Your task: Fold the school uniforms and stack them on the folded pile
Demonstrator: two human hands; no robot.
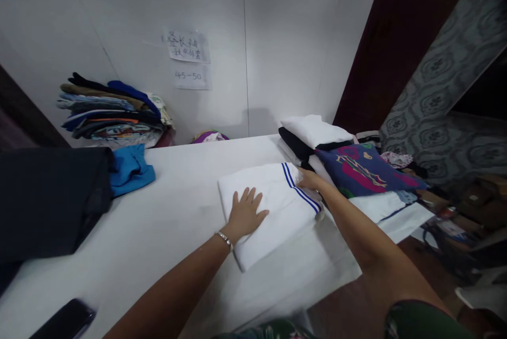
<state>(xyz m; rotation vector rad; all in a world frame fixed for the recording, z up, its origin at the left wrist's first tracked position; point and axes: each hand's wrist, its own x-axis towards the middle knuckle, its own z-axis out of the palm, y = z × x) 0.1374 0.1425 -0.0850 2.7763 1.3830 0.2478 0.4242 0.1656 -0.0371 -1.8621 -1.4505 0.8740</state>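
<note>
A left hand [245, 215] lies flat on a folded white garment [269, 207] of smooth, matt cloth edged with blue woven stripes, while a right hand [309, 179] touches its far right corner. A shiny metal bracelet [224, 238] circles the left wrist. The table [166, 223] carries a smooth, matt white covering. To the right, a navy printed cloth [360, 170] rests on soft white and black fabrics. At far left, a stack of folded clothes [113, 112] shows mixed matt textiles beside a crumpled blue cloth [130, 170]. Two paper notes [188, 59] cling to the smooth, faintly glossy wall [277, 38]. A glossy black phone [63, 320] lies near left.
</note>
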